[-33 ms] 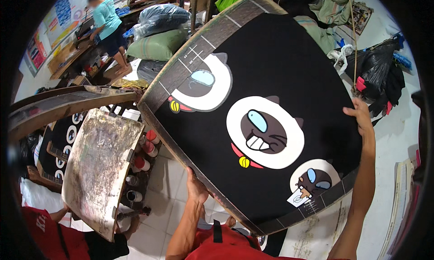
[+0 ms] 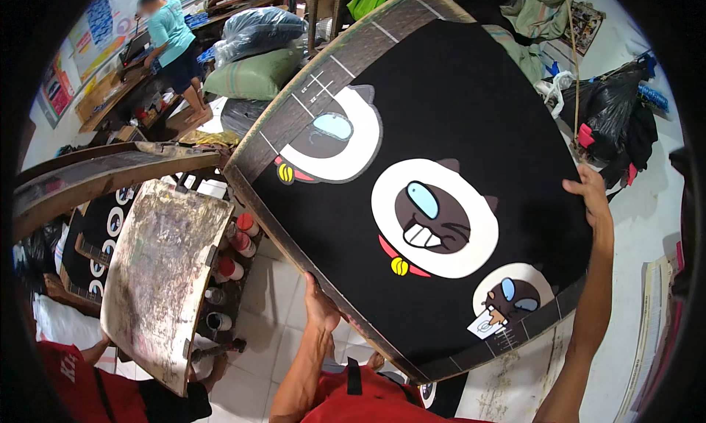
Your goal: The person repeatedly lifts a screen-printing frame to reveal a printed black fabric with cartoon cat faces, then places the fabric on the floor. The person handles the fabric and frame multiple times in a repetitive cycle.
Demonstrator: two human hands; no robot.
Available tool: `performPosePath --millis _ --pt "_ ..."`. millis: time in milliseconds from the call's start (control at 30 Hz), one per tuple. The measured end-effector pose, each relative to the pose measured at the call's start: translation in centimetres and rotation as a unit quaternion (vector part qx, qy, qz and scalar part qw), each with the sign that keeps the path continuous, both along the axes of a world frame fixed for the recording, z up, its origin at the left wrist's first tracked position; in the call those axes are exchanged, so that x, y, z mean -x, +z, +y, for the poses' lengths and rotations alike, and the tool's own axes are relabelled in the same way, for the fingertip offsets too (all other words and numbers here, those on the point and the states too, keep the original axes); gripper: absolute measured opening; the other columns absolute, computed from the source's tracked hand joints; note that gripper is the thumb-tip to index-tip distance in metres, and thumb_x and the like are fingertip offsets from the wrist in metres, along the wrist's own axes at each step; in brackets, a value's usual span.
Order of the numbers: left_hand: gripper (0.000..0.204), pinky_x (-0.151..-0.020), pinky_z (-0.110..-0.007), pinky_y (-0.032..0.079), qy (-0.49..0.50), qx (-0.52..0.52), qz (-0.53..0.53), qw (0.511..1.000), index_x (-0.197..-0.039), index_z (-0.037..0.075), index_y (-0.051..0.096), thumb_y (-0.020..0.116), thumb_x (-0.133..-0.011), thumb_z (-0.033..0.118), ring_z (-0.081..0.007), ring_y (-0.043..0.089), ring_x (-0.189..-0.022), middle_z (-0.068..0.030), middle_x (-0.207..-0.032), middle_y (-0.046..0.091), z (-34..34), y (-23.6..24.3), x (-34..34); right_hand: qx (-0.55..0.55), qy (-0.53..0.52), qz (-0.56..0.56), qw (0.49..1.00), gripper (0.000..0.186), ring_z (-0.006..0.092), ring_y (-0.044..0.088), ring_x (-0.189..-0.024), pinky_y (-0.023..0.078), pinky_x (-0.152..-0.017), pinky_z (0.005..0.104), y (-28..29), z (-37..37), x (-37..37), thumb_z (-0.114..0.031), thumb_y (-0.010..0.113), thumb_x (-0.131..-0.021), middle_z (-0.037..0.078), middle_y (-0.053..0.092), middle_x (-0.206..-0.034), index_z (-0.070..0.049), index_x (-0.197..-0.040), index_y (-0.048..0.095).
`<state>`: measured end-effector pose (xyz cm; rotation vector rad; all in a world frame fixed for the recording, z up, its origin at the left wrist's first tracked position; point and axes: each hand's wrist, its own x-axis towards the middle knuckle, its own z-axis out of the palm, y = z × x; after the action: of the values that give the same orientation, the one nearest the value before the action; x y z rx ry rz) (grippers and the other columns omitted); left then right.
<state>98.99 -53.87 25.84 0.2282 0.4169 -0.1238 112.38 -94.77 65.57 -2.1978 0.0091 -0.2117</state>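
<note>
Tilted in front of me is a large board [image 2: 373, 37] with a wooden edge, and black fabric [image 2: 471, 92] covers most of it. Three cartoon cat faces are printed on the fabric; the middle face [image 2: 434, 217] is largest in its white oval. White registration lines mark dark strips along two of its sides. My left hand [image 2: 321, 305] grips the near left edge, thumb up on the rim and fingers hidden below. At the right edge my right hand [image 2: 590, 191] holds the board, thumb on top and its other fingers partly hidden behind.
A paint-stained panel [image 2: 165, 261] stands at left, beside a co-worker's red sleeve [image 2: 88, 379]. Bottles with red lids [image 2: 245, 223] line a rack next to it. A wooden frame [image 2: 110, 176] crosses the left. Sacks [image 2: 254, 73] and another person [image 2: 170, 33] are farther back.
The board with the black fabric has shifted very slightly to the right, along with my right hand. Both hands keep their hold.
</note>
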Motion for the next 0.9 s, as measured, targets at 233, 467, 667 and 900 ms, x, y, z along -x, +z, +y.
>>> performPosePath --millis 233,467,667,900 --pt "0.065 -0.096 -0.045 0.04 -0.045 0.003 -0.001 0.999 -0.125 0.01 0.051 0.049 -0.085 0.062 -0.0297 0.051 -0.112 -0.0103 -0.121 0.055 -1.6 2.4 -3.2 0.058 0.039 0.065 0.995 0.048 0.0133 0.062 -0.09 0.044 -0.087 0.0263 5.8 -1.6 6.7 -0.011 0.073 -0.072 0.005 0.066 -0.104 0.003 -0.116 0.057" --pt "0.063 -0.098 -0.047 0.037 -0.076 -0.022 -0.031 0.996 -0.128 0.012 0.05 0.048 -0.087 0.06 -0.0296 0.047 -0.117 -0.0102 -0.127 0.052 -1.2 3.7 -6.0 0.054 0.007 0.077 0.996 0.04 0.0123 0.062 -0.087 0.046 -0.083 0.0263 7.7 -2.4 9.1 -0.018 0.075 -0.074 0.005 0.067 -0.099 0.002 -0.106 0.063" --pt "0.056 -0.092 -0.042 0.041 -0.036 -0.068 -0.02 0.997 -0.119 0.012 0.055 0.048 -0.088 0.058 -0.0258 0.054 -0.106 -0.007 -0.113 0.059 0.1 6.4 -6.4 0.044 0.007 0.07 0.997 0.042 0.0131 0.062 -0.087 0.045 -0.084 0.0267 7.5 -3.1 9.5 -0.018 0.077 -0.071 0.005 0.068 -0.099 0.002 -0.105 0.064" --pt "0.048 -0.076 -0.036 0.044 -0.029 -0.086 -0.007 0.996 -0.11 0.012 0.056 0.051 -0.088 0.055 -0.0195 0.054 -0.087 -0.0036 -0.094 0.058 1.9 8.0 -6.5 0.003 0.016 0.06 0.998 0.045 0.0138 0.062 -0.09 0.045 -0.086 0.0276 6.3 -3.9 9.9 -0.02 0.079 -0.07 0.006 0.068 -0.101 0.002 -0.106 0.064"
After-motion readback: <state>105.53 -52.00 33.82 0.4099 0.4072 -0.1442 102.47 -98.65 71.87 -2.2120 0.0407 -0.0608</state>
